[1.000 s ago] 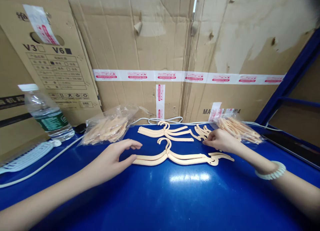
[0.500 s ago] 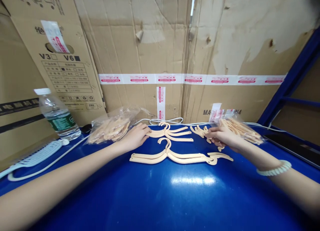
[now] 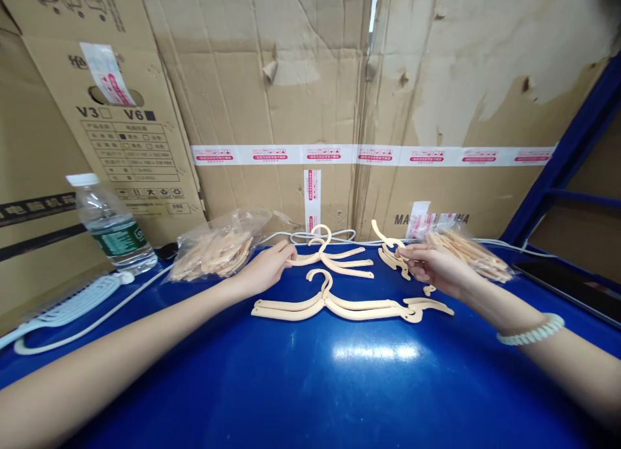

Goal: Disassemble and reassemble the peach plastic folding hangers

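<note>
Pinched in the fingertips of my left hand [image 3: 269, 266] is the left arm of a pale beige clothes hanger [image 3: 310, 260], its hook raised a little. More hanger arms lie beneath and beside it. My right hand [image 3: 434, 268] has its fingers closed on a small beige hook piece [image 3: 375, 231], held above several loose hook pieces [image 3: 395, 262]. In front lies a pair of hangers [image 3: 291, 314] with folded-out arms, and a loose hook piece [image 3: 429, 303] touches their right end. Another small piece [image 3: 429, 290] rests under my right hand.
Clear plastic bags of beige parts stand on both sides, a left bag [image 3: 218, 248] and a right bag [image 3: 478, 255]. Further left are a water bottle [image 3: 116, 235] and a pale hairbrush [image 3: 80, 303]. A white cable [image 3: 334, 235] runs along the cardboard wall [image 3: 272, 106]. A dark flat object [image 3: 572, 287] lies right.
My right hand has lifted a hook piece from the loose ones. The hanger at my left hand has risen slightly, its hook now higher. The front hangers have not moved.
</note>
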Demonstrator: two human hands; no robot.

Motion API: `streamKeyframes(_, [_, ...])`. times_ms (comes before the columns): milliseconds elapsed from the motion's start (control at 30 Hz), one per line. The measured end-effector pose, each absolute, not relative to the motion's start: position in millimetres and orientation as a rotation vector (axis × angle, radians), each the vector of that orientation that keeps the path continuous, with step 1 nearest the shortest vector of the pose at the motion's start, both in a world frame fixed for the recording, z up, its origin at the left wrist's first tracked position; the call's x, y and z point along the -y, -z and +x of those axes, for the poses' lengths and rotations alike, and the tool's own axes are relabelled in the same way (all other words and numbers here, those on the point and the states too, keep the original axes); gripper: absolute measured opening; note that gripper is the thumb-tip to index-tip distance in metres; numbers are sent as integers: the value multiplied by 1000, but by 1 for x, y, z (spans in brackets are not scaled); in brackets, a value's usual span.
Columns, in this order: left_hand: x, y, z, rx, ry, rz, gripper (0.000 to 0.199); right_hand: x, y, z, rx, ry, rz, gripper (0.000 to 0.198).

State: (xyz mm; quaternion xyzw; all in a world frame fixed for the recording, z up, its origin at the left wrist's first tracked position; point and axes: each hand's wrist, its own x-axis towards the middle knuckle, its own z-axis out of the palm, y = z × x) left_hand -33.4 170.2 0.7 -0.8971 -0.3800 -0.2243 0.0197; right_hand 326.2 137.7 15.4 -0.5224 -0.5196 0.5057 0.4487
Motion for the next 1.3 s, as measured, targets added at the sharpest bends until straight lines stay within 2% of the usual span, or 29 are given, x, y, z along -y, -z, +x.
streamKeyframes(300, [-115, 8, -43, 1334, 1073, -2682, 9, -126, -15, 313, 1356, -1326, -1298, 32])
streamKeyframes(500, [-99, 18, -45, 1387, 1275, -2610, 7, -114, -15, 296, 1482, -1356, -1286, 38])
streamKeyframes(833, [-98, 23, -46, 1284, 1336, -2636, 9, -106, -14, 286, 1214, -1752, -1119, 33])
streamKeyframes(1067, [-96, 22, -46, 1247, 1361, -2614, 7, -105, -16, 286, 1146, -1859, -1145, 36])
streamKeyframes(1300, [-94, 20, -45, 1190, 1351, -2574, 7, -102, -17, 282, 1185, -1772, -1176, 38])
